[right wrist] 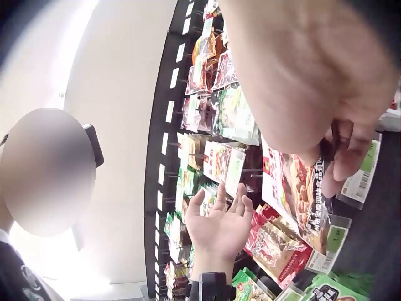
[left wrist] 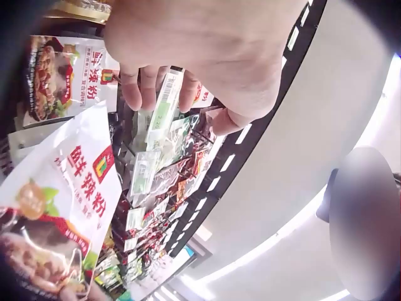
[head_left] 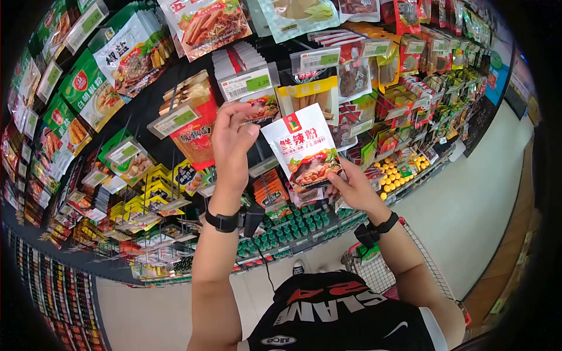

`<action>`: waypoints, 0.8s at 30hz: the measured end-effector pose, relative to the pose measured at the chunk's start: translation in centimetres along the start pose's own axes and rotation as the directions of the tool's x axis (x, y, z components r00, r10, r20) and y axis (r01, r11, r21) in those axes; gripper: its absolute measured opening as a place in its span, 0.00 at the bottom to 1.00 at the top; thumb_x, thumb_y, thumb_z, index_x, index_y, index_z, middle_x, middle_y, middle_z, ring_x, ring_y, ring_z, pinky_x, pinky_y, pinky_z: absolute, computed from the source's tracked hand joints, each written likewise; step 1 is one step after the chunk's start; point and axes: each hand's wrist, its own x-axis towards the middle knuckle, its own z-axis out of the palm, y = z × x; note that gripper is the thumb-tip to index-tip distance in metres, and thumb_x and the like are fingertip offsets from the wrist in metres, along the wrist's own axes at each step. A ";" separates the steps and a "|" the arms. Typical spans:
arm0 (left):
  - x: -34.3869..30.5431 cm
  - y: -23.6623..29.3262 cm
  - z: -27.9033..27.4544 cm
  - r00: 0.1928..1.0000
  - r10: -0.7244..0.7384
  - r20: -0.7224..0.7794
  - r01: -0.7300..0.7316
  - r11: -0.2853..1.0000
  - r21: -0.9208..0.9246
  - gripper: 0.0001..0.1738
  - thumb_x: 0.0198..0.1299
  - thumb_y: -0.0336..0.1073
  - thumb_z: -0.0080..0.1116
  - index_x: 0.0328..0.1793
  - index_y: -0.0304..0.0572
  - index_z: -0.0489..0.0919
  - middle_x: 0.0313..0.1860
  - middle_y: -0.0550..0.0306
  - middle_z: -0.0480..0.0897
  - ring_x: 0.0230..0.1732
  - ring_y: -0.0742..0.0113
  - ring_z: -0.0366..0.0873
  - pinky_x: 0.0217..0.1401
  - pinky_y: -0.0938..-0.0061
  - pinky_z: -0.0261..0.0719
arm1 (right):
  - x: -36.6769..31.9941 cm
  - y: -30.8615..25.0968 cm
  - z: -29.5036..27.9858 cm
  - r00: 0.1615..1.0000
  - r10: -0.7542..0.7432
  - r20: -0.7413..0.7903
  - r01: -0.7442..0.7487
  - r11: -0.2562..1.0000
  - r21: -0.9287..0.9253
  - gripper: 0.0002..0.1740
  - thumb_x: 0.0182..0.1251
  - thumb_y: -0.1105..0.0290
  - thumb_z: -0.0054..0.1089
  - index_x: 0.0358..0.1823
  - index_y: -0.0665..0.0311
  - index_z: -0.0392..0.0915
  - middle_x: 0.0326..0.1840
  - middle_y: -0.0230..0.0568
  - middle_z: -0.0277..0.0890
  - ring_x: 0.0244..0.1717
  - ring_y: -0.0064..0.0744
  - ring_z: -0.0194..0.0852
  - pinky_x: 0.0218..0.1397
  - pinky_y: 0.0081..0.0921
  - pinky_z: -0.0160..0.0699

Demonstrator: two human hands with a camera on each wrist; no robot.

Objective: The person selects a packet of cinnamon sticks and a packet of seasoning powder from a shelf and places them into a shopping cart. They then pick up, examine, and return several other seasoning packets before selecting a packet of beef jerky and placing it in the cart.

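Note:
The right hand [head_left: 357,188] pinches the lower right corner of a white and red seasoning packet [head_left: 301,146], its thumb on the printed front. To the packet's left, the left hand [head_left: 233,137] is raised in front of the rack with fingers loosely bent, holding nothing. The left wrist view has the same packet [left wrist: 69,194] at lower left, and a like packet [left wrist: 72,78] on the rack behind it. In the right wrist view the left hand [right wrist: 220,229] shows its palm, fingers spread, while the right hand [right wrist: 319,81] grips the packet [right wrist: 294,188].
Hanging packets with price tags [head_left: 249,83] fill the rack around both hands. Green-capped bottles [head_left: 293,229] line a shelf below. A shopping cart [head_left: 374,272] stands at the person's right side, on a pale floor [head_left: 451,216].

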 end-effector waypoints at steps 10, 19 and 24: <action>2.5 2.7 -1.1 0.967 0.178 0.183 -0.206 0.968 0.146 0.39 0.59 0.37 0.67 0.76 0.35 0.68 0.81 0.46 0.60 0.71 0.58 0.72 0.64 0.65 0.75 | 5.4 -1.0 3.2 0.997 -0.050 -0.061 0.049 0.999 -0.015 0.16 0.80 0.69 0.55 0.63 0.67 0.74 0.40 0.32 0.81 0.32 0.18 0.81 0.35 0.19 0.81; 3.4 3.6 -2.9 0.968 0.146 0.207 -0.167 0.982 0.091 0.39 0.60 0.34 0.65 0.78 0.35 0.66 0.77 0.46 0.68 0.73 0.57 0.70 0.65 0.64 0.74 | 8.6 -0.9 5.0 0.995 -0.080 -0.062 0.085 0.994 0.073 0.15 0.81 0.68 0.54 0.62 0.67 0.74 0.40 0.32 0.81 0.31 0.19 0.80 0.35 0.20 0.81; 3.1 3.9 -3.5 0.966 0.116 0.231 -0.150 0.979 0.138 0.37 0.60 0.34 0.66 0.77 0.38 0.68 0.79 0.47 0.67 0.73 0.59 0.72 0.64 0.65 0.75 | 9.9 -0.4 5.1 0.995 -0.085 -0.051 0.088 0.995 0.055 0.14 0.80 0.69 0.56 0.61 0.67 0.74 0.39 0.31 0.81 0.31 0.19 0.80 0.35 0.20 0.81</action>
